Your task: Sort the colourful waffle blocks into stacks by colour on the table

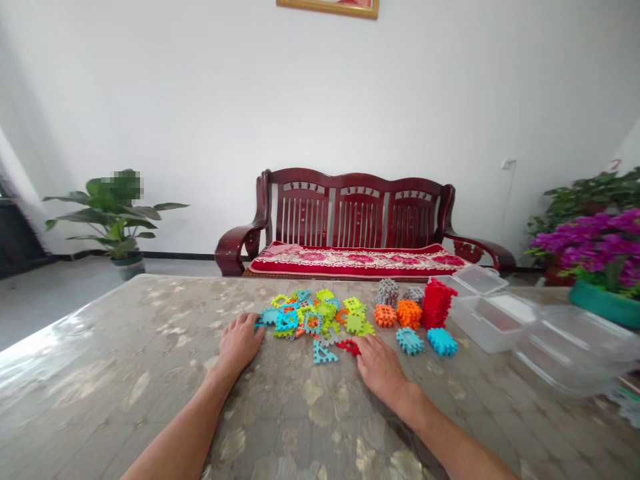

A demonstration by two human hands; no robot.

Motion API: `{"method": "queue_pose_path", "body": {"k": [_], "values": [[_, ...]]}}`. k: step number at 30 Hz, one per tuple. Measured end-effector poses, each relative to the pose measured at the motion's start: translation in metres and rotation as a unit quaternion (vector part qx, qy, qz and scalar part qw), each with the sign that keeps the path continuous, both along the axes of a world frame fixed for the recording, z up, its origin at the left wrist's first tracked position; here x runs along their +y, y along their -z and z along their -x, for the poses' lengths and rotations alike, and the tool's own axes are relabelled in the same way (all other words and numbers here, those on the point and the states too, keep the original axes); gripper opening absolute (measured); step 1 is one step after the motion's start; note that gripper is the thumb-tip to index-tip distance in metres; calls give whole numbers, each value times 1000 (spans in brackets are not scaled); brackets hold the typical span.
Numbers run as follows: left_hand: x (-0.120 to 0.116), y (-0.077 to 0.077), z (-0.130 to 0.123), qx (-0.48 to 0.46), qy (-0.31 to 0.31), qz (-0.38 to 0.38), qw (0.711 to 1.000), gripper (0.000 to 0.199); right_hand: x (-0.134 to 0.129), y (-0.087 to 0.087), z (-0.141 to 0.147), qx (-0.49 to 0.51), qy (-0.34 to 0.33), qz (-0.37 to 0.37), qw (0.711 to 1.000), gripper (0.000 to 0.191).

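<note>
A loose pile of flat plastic building tiles (315, 311) in blue, green, yellow and orange lies on the table (150, 373). My left hand (241, 343) rests palm down at the pile's left edge, fingertips touching a blue tile (267, 317). My right hand (379, 365) lies flat at the pile's near right, its fingers on a red tile (347, 346). A blue triangular tile (323, 353) sits between my hands. To the right stand sorted stacks: grey (387, 292), orange (409, 313), red (437, 303) and blue (442, 341).
Clear plastic boxes (487, 313) and a lid (575, 347) sit on the table's right side. A purple flowering plant in a green pot (603, 267) stands at the far right. Beyond the table is a wooden bench (357, 227) and a potted plant (120, 220).
</note>
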State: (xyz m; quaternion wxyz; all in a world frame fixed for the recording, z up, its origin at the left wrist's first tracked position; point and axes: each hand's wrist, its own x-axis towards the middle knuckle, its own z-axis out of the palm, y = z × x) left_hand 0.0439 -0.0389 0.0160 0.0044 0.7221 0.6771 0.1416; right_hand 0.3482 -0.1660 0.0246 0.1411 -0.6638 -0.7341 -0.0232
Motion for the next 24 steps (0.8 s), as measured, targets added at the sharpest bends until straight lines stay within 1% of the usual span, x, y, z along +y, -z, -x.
{"method": "queue_pose_path", "body": {"k": [4, 7, 10, 13, 16, 18, 20, 24], "values": [[3, 2, 1, 8, 2, 0, 1000, 45, -4, -3, -5, 54, -14, -22, 998, 42], [5, 3, 2, 14, 4, 7, 1000, 46, -2, -13, -27, 84, 11, -67, 994, 41], [6, 3, 3, 20, 3, 8, 1000, 46, 3, -34, -67, 106, 71, -137, 982, 43], [6, 4, 3, 20, 1, 5, 1000, 46, 8, -66, -115, 112, 157, -179, 965, 45], [7, 4, 3, 20, 2, 8, 1000, 47, 10, -96, -156, 82, 225, -189, 952, 47], [7, 4, 3, 21, 2, 12, 1000, 48, 11, -110, -175, 53, 262, -188, 945, 49], [8, 4, 3, 22, 1, 17, 1000, 48, 12, -118, -188, 24, 285, -179, 941, 50], [8, 4, 3, 24, 2, 20, 1000, 49, 15, -123, -199, -15, 309, -131, 942, 54]]}}
